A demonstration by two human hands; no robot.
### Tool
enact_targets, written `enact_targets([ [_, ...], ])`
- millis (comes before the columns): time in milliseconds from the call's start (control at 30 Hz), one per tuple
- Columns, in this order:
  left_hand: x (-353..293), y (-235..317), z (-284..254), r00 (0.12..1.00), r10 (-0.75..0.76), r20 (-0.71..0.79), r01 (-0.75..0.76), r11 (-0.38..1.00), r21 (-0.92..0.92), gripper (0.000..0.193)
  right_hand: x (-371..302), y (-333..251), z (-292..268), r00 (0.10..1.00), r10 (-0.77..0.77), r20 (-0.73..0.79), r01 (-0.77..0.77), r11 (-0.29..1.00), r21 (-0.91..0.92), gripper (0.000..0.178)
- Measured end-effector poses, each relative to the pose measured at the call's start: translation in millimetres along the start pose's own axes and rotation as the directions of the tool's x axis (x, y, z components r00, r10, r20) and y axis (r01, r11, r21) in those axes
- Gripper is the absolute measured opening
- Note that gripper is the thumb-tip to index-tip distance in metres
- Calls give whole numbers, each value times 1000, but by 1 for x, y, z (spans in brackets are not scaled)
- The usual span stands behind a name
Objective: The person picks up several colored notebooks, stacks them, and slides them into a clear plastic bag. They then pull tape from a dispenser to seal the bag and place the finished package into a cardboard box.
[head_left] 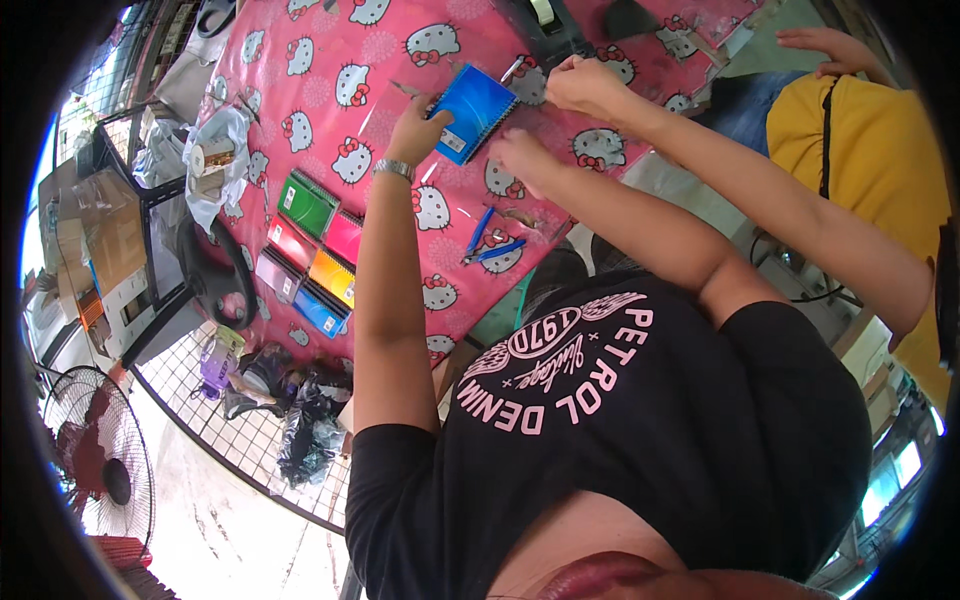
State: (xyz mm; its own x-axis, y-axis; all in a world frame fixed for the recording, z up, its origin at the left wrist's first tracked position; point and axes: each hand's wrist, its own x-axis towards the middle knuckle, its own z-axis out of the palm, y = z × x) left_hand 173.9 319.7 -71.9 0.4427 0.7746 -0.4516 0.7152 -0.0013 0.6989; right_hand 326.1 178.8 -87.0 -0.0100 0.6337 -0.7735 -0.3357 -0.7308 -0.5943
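A blue spiral notebook [474, 108] lies tilted on the pink cloth, its wire binding along the right edge. My left hand [420, 132], with a watch on the wrist, grips its left edge, thumb on the cover. Just beyond those fingers, a thin grey pointed thing [405, 90] shows; I cannot make out its kind. My right hand [524, 160] is curled closed beside the notebook's lower right edge; whatever is in its fingers is hidden. Near the notebook's upper right corner is a white pen-like stick [513, 70], close to another person's closed hand [583, 88].
Several small spiral notebooks, including a green one [307, 204], lie left of my forearm. A blue-handled tool [495, 243] rests near my body. A tape dispenser [548, 30] stands at the far side. The yellow-shirted person [870, 140] is on my right; a fan [100, 470] stands lower left.
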Motion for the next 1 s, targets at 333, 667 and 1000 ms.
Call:
enact_targets([
  [333,-177,-39,117,909,12,-417,111,957,269,43,-14,29,-38,599,-292,746,713,-229,-663,23],
  [667,-196,-38,136,834,123,-537,49,954,295,23,-10,25,-23,477,-270,836,805,-248,-539,15],
  [1000,-198,-34,140,832,-5,-555,56,996,76,16,4,9,-8,744,-79,663,667,29,-745,17],
])
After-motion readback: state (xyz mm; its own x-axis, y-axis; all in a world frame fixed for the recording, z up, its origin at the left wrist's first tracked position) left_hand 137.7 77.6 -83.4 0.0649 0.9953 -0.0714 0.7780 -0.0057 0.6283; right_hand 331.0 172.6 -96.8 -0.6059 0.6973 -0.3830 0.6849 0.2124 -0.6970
